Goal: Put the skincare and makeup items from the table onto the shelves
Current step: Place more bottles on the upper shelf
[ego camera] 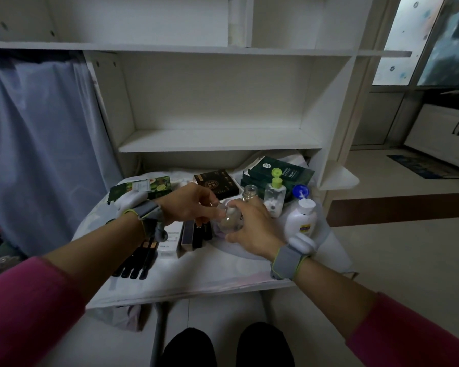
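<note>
My right hand (252,231) grips a clear round glass bottle (229,221) just above the table (196,276). My left hand (188,205) pinches the bottle's clear cap end from the left. Behind them stand an open glass jar (250,193), a clear bottle with a green cap (275,196) and a white lotion bottle with a blue cap (301,215). Dark green boxes (280,172), a black box (217,184) and a green fruit-print box (143,188) lie further back. Dark slim tubes (141,260) and small boxes (187,234) lie near the front.
A white shelf unit (217,143) rises right behind the table, with a bare lower shelf and more compartments above. A blue curtain (37,144) hangs at the left. Open floor and a white cabinet (445,133) lie to the right. My feet show below the table.
</note>
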`<state>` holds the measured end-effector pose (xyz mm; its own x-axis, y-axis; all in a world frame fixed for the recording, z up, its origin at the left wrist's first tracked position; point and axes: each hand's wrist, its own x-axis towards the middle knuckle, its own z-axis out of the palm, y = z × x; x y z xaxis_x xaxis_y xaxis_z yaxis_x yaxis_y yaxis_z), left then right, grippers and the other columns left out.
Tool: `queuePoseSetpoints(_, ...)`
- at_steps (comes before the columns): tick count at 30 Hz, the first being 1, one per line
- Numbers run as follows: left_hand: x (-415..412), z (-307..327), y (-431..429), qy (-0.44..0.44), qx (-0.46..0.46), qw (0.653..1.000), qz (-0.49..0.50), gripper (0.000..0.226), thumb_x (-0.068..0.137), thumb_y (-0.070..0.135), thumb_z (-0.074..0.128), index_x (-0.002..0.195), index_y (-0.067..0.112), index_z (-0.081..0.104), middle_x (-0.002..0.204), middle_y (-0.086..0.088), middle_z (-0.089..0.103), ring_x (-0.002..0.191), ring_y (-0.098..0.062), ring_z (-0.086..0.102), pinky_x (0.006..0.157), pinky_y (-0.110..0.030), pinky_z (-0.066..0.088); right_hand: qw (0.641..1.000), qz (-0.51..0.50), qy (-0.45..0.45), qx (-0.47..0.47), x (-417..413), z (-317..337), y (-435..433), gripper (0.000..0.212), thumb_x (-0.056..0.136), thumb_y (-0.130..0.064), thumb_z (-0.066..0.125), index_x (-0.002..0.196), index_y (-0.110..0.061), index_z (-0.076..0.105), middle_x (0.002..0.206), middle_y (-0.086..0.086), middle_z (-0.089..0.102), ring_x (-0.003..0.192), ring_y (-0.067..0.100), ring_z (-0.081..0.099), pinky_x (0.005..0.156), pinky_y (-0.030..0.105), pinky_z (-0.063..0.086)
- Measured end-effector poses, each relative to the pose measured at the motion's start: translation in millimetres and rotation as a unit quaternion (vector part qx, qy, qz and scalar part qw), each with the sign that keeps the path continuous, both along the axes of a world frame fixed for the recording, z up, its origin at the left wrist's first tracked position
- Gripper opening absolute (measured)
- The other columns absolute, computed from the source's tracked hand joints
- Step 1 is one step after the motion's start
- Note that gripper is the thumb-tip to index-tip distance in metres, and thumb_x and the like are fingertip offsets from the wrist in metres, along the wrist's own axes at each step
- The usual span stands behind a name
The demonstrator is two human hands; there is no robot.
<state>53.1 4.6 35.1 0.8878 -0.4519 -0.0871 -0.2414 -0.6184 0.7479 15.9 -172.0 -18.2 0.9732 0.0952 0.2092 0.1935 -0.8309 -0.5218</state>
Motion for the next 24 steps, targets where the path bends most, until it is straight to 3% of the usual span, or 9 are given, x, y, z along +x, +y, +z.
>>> queuePoseSetpoints(3,-1,-2,-2,0.007,0.027,0.999,0.025,0.042,0.082,0.042,0.068,0.091,0.001,0.068,0.068,-0.007,0.069,0.058,-0.015,0.062,0.060,-0.025,0.051,0.997,0.007,-0.047,-0.058,-5,2,3,0.064,0.072,-0.028,0.076,0.130,-0.031,0.049,0.129,0.006,0.037,0.124,0.029,0.038,0.099,0.042,0.042)
queuePoseSetpoints(5,-2,-2,-2,0.010,0.026,0.999,0.032,0.044,0.083,0.041,0.068,0.091,-0.002,0.068,0.066,-0.006,0.067,0.055,-0.015,0.061,0.056,-0.022,0.049,0.996,0.006,-0.054,-0.067,-5,1,4,0.064,0.073,-0.029,0.076,0.130,-0.030,0.049,0.128,0.006,0.037,0.123,0.028,0.038,0.098,0.042,0.042)
queuePoseSetpoints(9,-3,-4,4,-0.009,-0.018,1.000,-0.002,0.034,0.077,0.024,0.078,0.095,-0.001,0.064,0.087,-0.018,0.068,0.068,-0.022,0.062,0.065,-0.032,0.055,0.999,0.011,-0.021,-0.031,0,0,4,0.069,0.065,-0.030,0.081,0.128,-0.031,0.051,0.129,0.007,0.038,0.121,0.031,0.041,0.099,0.043,0.043)
queuePoseSetpoints(15,-2,-3,6,-0.090,0.047,0.993,-0.063,0.038,0.070,0.013,0.083,0.101,0.020,0.064,0.095,0.000,0.070,0.081,-0.014,0.068,0.073,-0.025,0.055,0.994,0.026,0.058,0.086,5,-6,4,0.069,0.057,-0.030,0.088,0.119,-0.028,0.058,0.120,0.007,0.054,0.104,0.024,0.056,0.086,0.034,0.052)
queuePoseSetpoints(19,-1,-4,4,-0.088,0.036,0.994,-0.048,0.027,0.083,0.031,0.073,0.108,0.022,0.066,0.095,-0.001,0.071,0.082,-0.018,0.070,0.077,-0.029,0.059,0.996,0.016,0.038,0.077,6,-6,2,0.069,0.057,-0.032,0.087,0.120,-0.029,0.059,0.119,0.005,0.052,0.105,0.021,0.054,0.084,0.028,0.050)
queuePoseSetpoints(22,-1,-5,4,-0.077,0.004,0.995,-0.056,0.021,0.088,0.021,0.068,0.109,0.018,0.069,0.095,-0.001,0.071,0.081,-0.017,0.069,0.078,-0.033,0.059,0.998,0.010,0.031,0.058,5,-3,2,0.068,0.059,-0.030,0.087,0.120,-0.028,0.058,0.120,0.008,0.049,0.107,0.023,0.051,0.088,0.028,0.048)
queuePoseSetpoints(24,-1,-5,4,-0.068,-0.012,0.995,-0.069,0.035,0.082,0.014,0.074,0.115,0.020,0.066,0.104,-0.002,0.069,0.090,-0.017,0.066,0.083,-0.032,0.058,0.998,0.007,0.030,0.051,5,-3,1,0.069,0.060,-0.029,0.087,0.122,-0.027,0.058,0.121,0.009,0.047,0.111,0.024,0.049,0.091,0.027,0.046)
